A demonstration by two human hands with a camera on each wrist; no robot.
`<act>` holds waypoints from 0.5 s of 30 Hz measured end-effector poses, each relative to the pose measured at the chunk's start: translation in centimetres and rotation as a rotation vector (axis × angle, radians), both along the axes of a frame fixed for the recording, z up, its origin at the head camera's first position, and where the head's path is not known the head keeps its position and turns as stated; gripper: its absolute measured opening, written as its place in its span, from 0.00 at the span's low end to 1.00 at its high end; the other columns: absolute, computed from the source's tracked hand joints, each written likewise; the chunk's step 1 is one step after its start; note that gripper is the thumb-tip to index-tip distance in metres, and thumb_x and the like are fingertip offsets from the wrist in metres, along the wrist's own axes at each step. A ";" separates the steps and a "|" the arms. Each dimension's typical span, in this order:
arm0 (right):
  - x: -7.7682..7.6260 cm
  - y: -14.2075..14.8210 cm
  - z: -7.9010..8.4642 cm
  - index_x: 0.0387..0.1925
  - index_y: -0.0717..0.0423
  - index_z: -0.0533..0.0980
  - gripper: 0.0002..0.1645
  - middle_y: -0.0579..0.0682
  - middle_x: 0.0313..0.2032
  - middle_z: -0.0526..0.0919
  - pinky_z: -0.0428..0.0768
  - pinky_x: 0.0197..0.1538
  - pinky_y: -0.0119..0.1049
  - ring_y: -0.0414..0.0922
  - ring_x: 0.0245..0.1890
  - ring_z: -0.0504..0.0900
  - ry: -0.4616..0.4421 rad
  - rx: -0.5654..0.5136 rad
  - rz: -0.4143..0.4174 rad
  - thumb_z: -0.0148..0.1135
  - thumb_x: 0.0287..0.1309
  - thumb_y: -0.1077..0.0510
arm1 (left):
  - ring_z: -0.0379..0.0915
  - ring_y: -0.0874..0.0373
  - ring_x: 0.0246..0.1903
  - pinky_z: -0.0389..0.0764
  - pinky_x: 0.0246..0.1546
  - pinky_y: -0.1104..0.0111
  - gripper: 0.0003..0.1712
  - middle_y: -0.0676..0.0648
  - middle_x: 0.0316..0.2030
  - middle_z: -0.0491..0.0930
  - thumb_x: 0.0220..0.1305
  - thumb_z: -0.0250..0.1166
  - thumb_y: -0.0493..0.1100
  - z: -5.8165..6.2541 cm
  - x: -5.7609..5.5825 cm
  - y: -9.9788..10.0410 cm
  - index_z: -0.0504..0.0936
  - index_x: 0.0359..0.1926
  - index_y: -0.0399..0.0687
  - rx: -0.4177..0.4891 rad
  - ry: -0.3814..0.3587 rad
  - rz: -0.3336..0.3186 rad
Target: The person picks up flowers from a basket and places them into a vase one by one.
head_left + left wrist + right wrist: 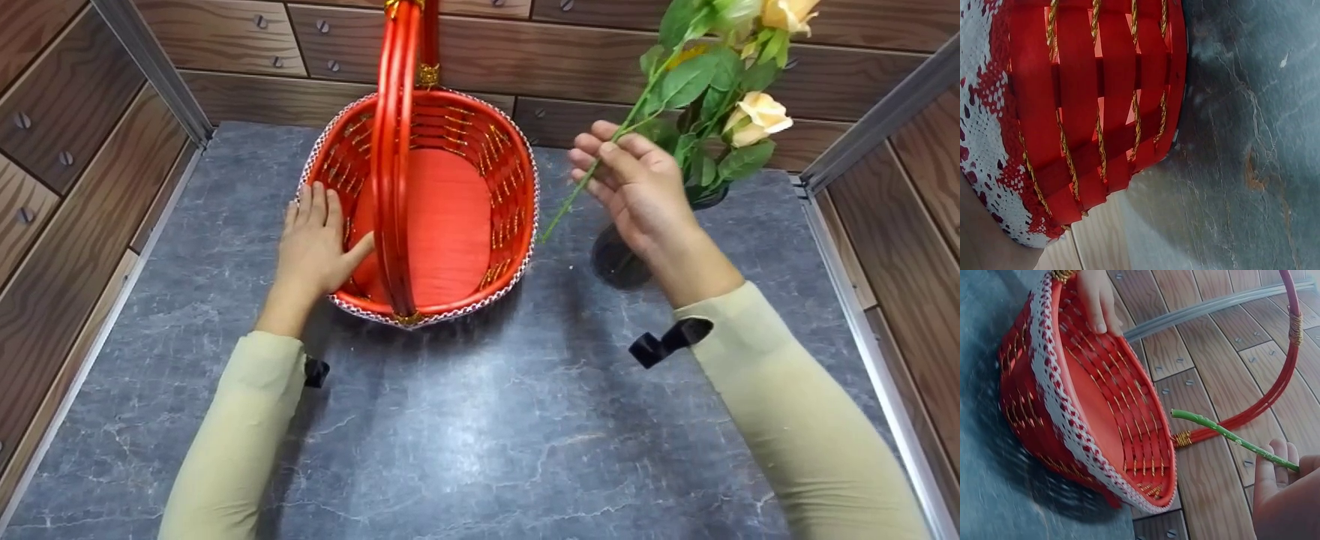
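My left hand (315, 240) rests on the left rim of a red woven basket (450, 225) with a tall arched handle. Its fingers lie over the edge, and the thumb reaches inside. White and red lace trim (985, 118) runs along the basket's rim. In my right hand (637, 180) a green flower stem (576, 196) is pinched between thumb and fingers. The cut end (1185, 414) points toward the basket's right side, just outside the rim. Leaves and blooms at the upper right overlap, so which bloom tops this stem is hard to tell.
Behind my right hand stands a dark glass vase (619, 259), partly hidden, with a peach rose (757, 120) and leaves above it. Wood-patterned panels (600, 67) enclose the grey marbled tabletop (465, 435) at the back and sides. Metal strips edge the sides.
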State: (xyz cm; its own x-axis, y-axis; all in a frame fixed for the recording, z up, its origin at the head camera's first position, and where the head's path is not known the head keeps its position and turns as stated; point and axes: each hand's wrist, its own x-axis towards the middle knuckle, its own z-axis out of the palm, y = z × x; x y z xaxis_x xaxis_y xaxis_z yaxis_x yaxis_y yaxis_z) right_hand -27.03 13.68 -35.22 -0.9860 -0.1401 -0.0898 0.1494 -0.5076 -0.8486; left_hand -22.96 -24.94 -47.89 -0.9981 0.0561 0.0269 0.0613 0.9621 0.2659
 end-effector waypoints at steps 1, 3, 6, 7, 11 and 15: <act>0.0 0.2 0.2 0.58 0.67 0.71 0.17 0.62 0.48 0.85 0.84 0.52 0.42 0.51 0.44 0.86 0.009 -0.002 -0.001 0.53 0.69 0.70 | 0.29 0.35 0.77 0.34 0.76 0.45 0.57 0.29 0.77 0.39 0.69 0.44 0.73 0.1 0.0 0.0 0.46 0.76 0.29 0.001 0.004 0.000; -0.1 0.7 0.6 0.58 0.68 0.71 0.18 0.61 0.47 0.85 0.84 0.52 0.42 0.51 0.44 0.87 0.027 0.001 -0.004 0.53 0.69 0.70 | 0.29 0.35 0.77 0.34 0.76 0.45 0.57 0.29 0.77 0.40 0.69 0.44 0.73 0.1 -0.1 0.0 0.46 0.76 0.28 0.000 0.010 -0.002; 0.0 1.4 0.9 0.57 0.68 0.72 0.17 0.61 0.45 0.86 0.85 0.51 0.42 0.51 0.43 0.87 0.043 -0.001 -0.016 0.54 0.69 0.70 | 0.29 0.35 0.77 0.35 0.76 0.45 0.57 0.29 0.77 0.40 0.69 0.43 0.73 0.1 -0.1 0.0 0.46 0.76 0.29 -0.009 0.013 -0.003; 0.0 1.7 1.0 0.57 0.68 0.72 0.17 0.61 0.45 0.86 0.85 0.51 0.42 0.51 0.43 0.87 0.049 -0.005 -0.016 0.54 0.69 0.69 | 0.29 0.35 0.77 0.34 0.76 0.45 0.57 0.29 0.77 0.40 0.69 0.43 0.74 0.1 -0.1 0.0 0.46 0.76 0.29 -0.011 0.010 -0.004; 0.0 2.6 1.4 0.57 0.68 0.72 0.16 0.61 0.45 0.86 0.85 0.49 0.41 0.51 0.42 0.87 0.060 -0.012 -0.032 0.54 0.69 0.69 | 0.28 0.35 0.77 0.33 0.76 0.46 0.58 0.29 0.77 0.39 0.68 0.41 0.75 0.0 0.0 0.1 0.45 0.76 0.29 -0.019 -0.008 -0.002; 0.0 3.5 2.2 0.55 0.68 0.73 0.15 0.61 0.46 0.86 0.85 0.49 0.42 0.51 0.42 0.87 0.065 -0.011 -0.059 0.55 0.68 0.70 | 0.28 0.36 0.77 0.33 0.76 0.46 0.58 0.30 0.77 0.38 0.68 0.41 0.75 -0.1 -0.2 0.0 0.45 0.76 0.30 -0.019 -0.008 0.003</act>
State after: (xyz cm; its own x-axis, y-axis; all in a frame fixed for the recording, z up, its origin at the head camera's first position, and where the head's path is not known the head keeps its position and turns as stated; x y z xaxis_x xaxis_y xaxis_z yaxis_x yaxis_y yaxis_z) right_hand -27.03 17.13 -33.06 -0.9963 -0.0818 -0.0246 0.0639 -0.5229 -0.8500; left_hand -23.14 -24.94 -47.98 -0.9984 0.0536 0.0178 0.0563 0.9671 0.2480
